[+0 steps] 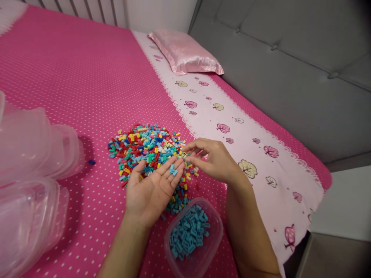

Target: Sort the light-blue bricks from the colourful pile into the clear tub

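A heap of small mixed-colour bricks (147, 148) lies on a pink dotted bedsheet (72, 85). My left hand (152, 189) rests palm up at the heap's near edge, and a couple of light blue bricks (173, 170) lie on its fingers. My right hand (211, 158) reaches into the heap's right side with fingertips pinched at small bricks; what is in the pinch is too small to tell. A clear plastic tub (214, 231) in front of my hands holds several light blue bricks (188, 231).
Several empty clear plastic containers (29, 173) lie stacked at the left. One stray blue brick (91, 162) lies beside them. A pink satin pillow (185, 52) sits at the bed's head, against a grey padded headboard (290, 69). The bed's edge drops off at right.
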